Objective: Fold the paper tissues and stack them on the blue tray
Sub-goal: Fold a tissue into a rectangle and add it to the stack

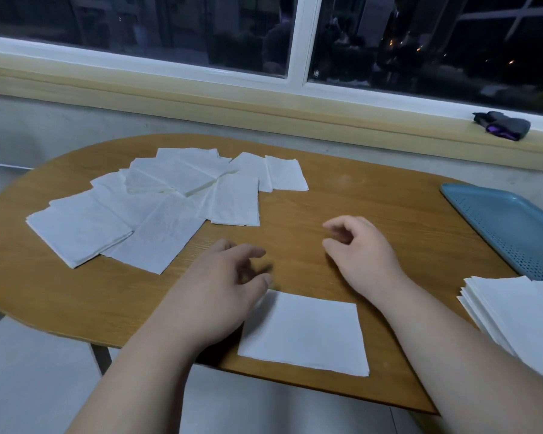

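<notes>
My left grip [223,283] and my right grip [361,252] hang loose over the counter [342,198] and hold nothing. One folded tissue [304,333] lies flat just beside my left thumb. The loose tissues [157,208] lie on my left. The blue tray [508,227] sits on my right.

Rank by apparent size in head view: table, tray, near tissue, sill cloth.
1. table
2. tray and near tissue: alike, tray cut off by the frame, so unranked
3. sill cloth, though farthest
</notes>
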Action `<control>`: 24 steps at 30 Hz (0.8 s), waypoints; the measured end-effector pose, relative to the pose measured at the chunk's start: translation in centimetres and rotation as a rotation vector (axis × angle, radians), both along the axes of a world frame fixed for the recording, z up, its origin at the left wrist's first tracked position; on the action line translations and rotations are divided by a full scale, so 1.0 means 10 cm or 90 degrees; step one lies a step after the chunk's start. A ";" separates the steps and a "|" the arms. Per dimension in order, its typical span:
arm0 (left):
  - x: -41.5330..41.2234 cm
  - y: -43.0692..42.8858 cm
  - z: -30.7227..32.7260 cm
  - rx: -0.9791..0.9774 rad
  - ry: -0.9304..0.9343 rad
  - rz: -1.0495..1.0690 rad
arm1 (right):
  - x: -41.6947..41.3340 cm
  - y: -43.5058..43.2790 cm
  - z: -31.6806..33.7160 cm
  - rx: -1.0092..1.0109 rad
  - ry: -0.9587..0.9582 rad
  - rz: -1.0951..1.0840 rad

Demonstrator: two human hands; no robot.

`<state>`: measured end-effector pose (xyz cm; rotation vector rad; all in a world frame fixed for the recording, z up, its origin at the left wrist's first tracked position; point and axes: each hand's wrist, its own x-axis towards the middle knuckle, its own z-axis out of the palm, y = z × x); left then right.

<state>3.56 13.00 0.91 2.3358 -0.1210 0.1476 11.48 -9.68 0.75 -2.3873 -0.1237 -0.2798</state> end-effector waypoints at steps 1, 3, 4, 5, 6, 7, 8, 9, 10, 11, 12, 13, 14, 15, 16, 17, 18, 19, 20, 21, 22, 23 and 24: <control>0.02 0.00 0.00 -0.001 0.000 0.003 | 0.16 0.04 -0.02 0.002 0.006 -0.002; 0.08 -0.01 -0.01 -0.007 -0.001 0.010 | 0.47 0.14 -0.07 0.002 0.020 0.002; 0.11 0.00 -0.02 -0.009 -0.002 0.015 | 0.61 0.19 -0.09 -0.002 0.025 0.002; 0.15 0.00 -0.02 -0.011 -0.005 0.020 | 0.74 0.24 -0.11 -0.013 0.024 0.000; 0.18 0.00 -0.02 -0.010 -0.009 0.026 | 0.85 0.28 -0.12 -0.031 0.016 -0.001; 0.22 0.02 -0.03 -0.011 -0.009 0.033 | 0.97 0.34 -0.13 -0.059 0.008 0.001; 0.25 0.02 -0.04 -0.010 -0.008 0.038 | 1.07 0.39 -0.12 -0.099 0.001 0.004; 0.28 0.04 -0.04 -0.011 -0.005 0.043 | 1.16 0.44 -0.11 -0.143 -0.001 0.010; 0.31 0.05 -0.06 -0.015 -0.004 0.046 | 1.25 0.48 -0.11 -0.187 0.002 0.017; 0.34 0.06 -0.07 -0.020 -0.003 0.048 | 1.34 0.51 -0.11 -0.227 0.008 0.023; 0.36 0.07 -0.08 -0.024 -0.003 0.050 | 1.41 0.54 -0.11 -0.262 0.012 0.027; 0.38 0.08 -0.08 -0.028 -0.003 0.052 | 1.48 0.56 -0.11 -0.286 0.015 0.027; 0.40 0.10 -0.09 -0.032 -0.004 0.055 | 1.52 0.57 -0.12 -0.296 0.015 0.023; 0.41 0.11 -0.09 -0.036 -0.005 0.057 | 1.55 0.58 -0.13 -0.296 0.011 0.016; 0.43 0.11 -0.10 -0.037 -0.007 0.057 | 1.56 0.58 -0.13 -0.293 0.003 0.005; 0.44 0.11 -0.10 -0.038 -0.007 0.055 | 1.56 0.58 -0.14 -0.290 -0.008 -0.005; 0.45 0.12 -0.10 -0.040 -0.006 0.053 | 1.54 0.56 -0.15 -0.290 -0.023 -0.015; 0.46 0.12 -0.10 -0.041 -0.003 0.051 | 1.52 0.55 -0.17 -0.287 -0.035 -0.025; 0.46 0.12 -0.10 -0.042 0.000 0.049 | 1.49 0.52 -0.17 -0.283 -0.044 -0.034; 0.46 0.12 -0.10 -0.043 0.003 0.048 | 1.46 0.50 -0.18 -0.279 -0.051 -0.040; 0.46 0.12 -0.09 -0.043 0.005 0.048 | 1.44 0.47 -0.19 -0.278 -0.057 -0.044; 0.45 0.11 -0.08 -0.043 0.006 0.047 | 1.41 0.44 -0.20 -0.275 -0.064 -0.046; 0.44 0.10 -0.08 -0.042 0.006 0.046 | 1.38 0.41 -0.21 -0.269 -0.069 -0.048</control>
